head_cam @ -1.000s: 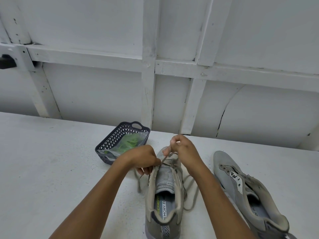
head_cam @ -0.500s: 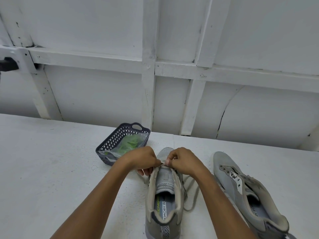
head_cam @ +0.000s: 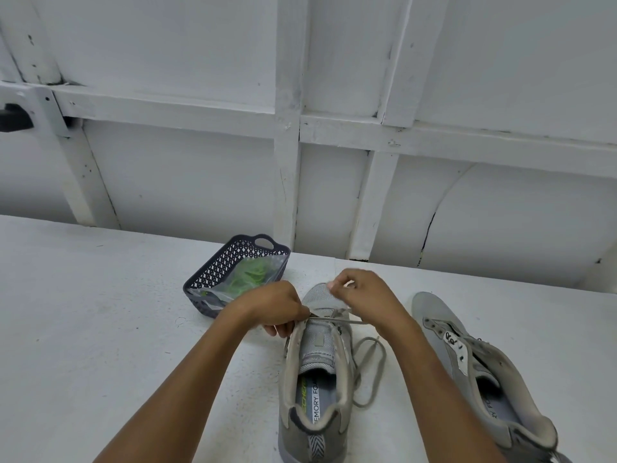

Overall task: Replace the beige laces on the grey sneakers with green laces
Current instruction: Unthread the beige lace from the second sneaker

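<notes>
A grey sneaker (head_cam: 317,372) stands heel toward me on the white table. Its beige lace (head_cam: 370,372) is loosened and lies in loops on the table to the shoe's right. My left hand (head_cam: 272,307) grips the shoe's left eyelet edge near the lowest lace crossing. My right hand (head_cam: 364,295) pinches the lace above the toe and holds it up. A second grey sneaker (head_cam: 480,369), without a lace, lies at the right. Green laces (head_cam: 248,277) in a clear bag sit in a dark basket (head_cam: 213,272) behind my left hand.
The white table (head_cam: 100,329) runs up to a white panelled wall (head_cam: 200,182) close behind the shoes. A black fitting (head_cam: 13,118) sticks out at the wall's far left.
My right hand dropped to the eyelets beside my left hand, then rose again toward the toe, drawing the beige lace out. My left hand stayed on the shoe's left side.
</notes>
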`<move>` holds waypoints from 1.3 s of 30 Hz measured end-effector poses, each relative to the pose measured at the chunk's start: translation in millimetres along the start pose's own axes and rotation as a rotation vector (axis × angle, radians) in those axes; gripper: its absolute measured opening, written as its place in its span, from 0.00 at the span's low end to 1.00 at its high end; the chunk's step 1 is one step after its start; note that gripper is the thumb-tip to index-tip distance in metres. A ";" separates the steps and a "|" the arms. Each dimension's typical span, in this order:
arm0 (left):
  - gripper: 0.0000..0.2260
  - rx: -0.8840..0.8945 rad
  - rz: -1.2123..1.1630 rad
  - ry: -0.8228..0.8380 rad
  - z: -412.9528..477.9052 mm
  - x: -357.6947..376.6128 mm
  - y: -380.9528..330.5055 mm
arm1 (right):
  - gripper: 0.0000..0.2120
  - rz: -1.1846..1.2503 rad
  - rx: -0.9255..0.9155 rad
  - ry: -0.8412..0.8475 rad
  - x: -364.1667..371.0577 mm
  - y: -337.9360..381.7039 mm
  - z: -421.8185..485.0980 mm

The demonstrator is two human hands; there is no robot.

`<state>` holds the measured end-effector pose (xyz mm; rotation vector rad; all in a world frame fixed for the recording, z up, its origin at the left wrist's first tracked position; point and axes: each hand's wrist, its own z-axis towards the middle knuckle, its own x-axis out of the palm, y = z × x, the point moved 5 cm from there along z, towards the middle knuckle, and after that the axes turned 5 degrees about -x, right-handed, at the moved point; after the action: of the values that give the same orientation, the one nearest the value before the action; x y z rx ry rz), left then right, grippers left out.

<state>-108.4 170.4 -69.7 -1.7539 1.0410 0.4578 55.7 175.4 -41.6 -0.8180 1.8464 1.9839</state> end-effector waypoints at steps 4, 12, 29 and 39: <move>0.14 0.001 0.014 -0.004 -1.0 0.4 -1.4 | 0.04 -0.315 0.023 0.191 15.8 -4.2 -4.4; 0.13 0.000 0.017 0.003 -1.6 -1.0 -0.2 | 0.08 0.121 -0.005 0.110 11.8 -0.7 -2.1; 0.06 0.132 0.261 -0.171 9.9 -5.2 -17.3 | 0.25 -0.148 0.142 0.254 -3.2 -19.4 -24.1; 0.05 0.412 0.519 -0.244 18.5 16.4 -48.0 | 0.14 -0.082 0.200 0.190 2.7 -27.1 -17.4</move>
<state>-57.2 185.8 -62.0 -1.0284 1.3036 0.7013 72.8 161.2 -65.1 -1.0321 2.0399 1.6893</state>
